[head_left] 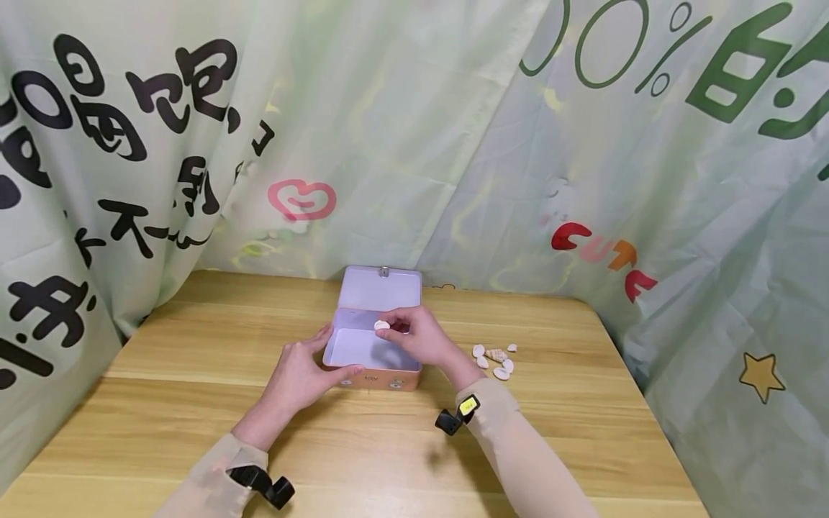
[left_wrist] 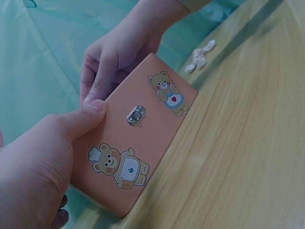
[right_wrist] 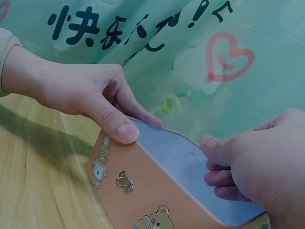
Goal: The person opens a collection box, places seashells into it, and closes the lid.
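Observation:
A tin box [head_left: 372, 379], orange outside and pale lavender inside, stands with its lid [head_left: 380, 288] raised. Bear pictures and a metal clasp [left_wrist: 136, 115] mark its front. My left hand [head_left: 299, 373] grips the box's left end, thumb at the front rim and fingers along the far side. Over the box opening, my right hand [head_left: 419, 335] pinches a white seashell [head_left: 381, 326] between thumb and fingertips. In the right wrist view the right hand [right_wrist: 262, 162] hides that shell. The part of the box floor that shows in the head view holds nothing.
Several white shells [head_left: 482, 362] and a brownish spiral shell [head_left: 496, 355] lie on the wooden table [head_left: 557, 446], right of the box. A printed curtain [head_left: 388, 144] hangs behind the table and along both sides.

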A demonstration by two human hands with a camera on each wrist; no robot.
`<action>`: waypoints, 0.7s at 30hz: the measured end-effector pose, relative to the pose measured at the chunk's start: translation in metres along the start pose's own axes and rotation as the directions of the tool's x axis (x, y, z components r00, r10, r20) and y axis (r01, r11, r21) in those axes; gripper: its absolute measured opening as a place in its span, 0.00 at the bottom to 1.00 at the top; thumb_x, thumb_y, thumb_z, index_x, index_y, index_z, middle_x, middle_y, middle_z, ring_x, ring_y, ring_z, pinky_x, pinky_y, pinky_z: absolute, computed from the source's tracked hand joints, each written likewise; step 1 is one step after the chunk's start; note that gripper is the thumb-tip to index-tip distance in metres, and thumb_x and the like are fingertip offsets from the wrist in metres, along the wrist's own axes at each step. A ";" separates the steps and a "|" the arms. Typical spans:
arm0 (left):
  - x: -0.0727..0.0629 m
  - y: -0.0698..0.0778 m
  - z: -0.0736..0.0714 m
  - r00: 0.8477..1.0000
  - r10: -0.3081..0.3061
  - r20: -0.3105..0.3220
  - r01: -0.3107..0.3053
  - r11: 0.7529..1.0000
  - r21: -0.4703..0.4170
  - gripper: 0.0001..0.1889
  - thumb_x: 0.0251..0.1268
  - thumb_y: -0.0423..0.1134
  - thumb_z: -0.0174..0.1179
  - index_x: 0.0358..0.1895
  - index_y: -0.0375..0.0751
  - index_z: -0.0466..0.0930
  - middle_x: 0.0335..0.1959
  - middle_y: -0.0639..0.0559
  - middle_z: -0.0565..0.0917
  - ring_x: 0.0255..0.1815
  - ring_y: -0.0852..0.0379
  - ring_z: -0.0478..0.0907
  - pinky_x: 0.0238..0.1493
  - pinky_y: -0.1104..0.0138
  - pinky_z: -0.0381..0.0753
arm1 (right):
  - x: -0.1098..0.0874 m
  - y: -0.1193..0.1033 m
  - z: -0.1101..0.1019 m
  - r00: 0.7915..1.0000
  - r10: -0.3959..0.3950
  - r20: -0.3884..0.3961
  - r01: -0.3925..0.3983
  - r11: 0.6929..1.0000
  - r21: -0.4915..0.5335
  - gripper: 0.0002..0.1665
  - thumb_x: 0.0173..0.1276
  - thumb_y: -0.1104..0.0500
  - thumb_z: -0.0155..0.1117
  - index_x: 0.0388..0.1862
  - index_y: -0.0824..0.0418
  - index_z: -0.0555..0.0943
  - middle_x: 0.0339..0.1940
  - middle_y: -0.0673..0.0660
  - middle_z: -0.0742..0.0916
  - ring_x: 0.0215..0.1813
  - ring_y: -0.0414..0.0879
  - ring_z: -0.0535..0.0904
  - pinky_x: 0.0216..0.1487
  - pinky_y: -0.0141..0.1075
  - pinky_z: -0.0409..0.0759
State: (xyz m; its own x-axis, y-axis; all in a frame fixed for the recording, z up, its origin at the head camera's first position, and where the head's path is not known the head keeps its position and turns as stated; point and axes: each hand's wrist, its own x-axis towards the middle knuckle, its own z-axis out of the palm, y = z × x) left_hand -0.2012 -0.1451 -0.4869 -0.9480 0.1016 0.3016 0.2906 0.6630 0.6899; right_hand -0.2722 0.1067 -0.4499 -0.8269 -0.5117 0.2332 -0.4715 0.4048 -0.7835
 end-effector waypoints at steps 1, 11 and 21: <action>0.000 0.000 0.000 1.000 0.001 -0.001 -0.001 1.000 -0.002 0.58 0.48 0.73 0.77 0.72 0.28 0.74 0.70 0.34 0.75 0.10 0.68 0.52 0.14 0.66 0.66 | 0.001 0.001 0.000 1.000 0.000 0.004 0.000 1.000 -0.002 0.11 0.73 0.60 0.75 0.49 0.64 0.91 0.37 0.50 0.91 0.37 0.41 0.83 0.42 0.34 0.85; -0.001 0.000 0.001 1.000 0.011 -0.004 -0.011 1.000 -0.022 0.58 0.49 0.72 0.77 0.74 0.32 0.73 0.69 0.32 0.75 0.07 0.70 0.52 0.12 0.65 0.68 | 0.001 0.000 0.005 0.998 0.015 0.068 -0.010 0.997 -0.070 0.06 0.73 0.61 0.75 0.45 0.62 0.91 0.36 0.49 0.89 0.37 0.39 0.83 0.44 0.33 0.84; 0.000 -0.001 0.002 1.000 0.018 -0.017 -0.018 1.000 -0.018 0.57 0.47 0.71 0.78 0.73 0.32 0.74 0.69 0.34 0.75 0.10 0.68 0.53 0.12 0.66 0.67 | 0.001 0.003 0.005 0.998 -0.015 0.053 0.020 0.997 -0.080 0.17 0.74 0.63 0.73 0.56 0.72 0.86 0.49 0.62 0.91 0.50 0.50 0.87 0.57 0.43 0.85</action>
State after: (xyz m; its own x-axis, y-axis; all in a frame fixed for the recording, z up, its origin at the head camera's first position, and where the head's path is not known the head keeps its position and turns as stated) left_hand -0.2017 -0.1448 -0.4889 -0.9403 0.1013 0.3248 0.3102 0.6475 0.6961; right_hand -0.2724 0.1036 -0.4546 -0.8021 -0.5574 0.2142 -0.5105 0.4539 -0.7303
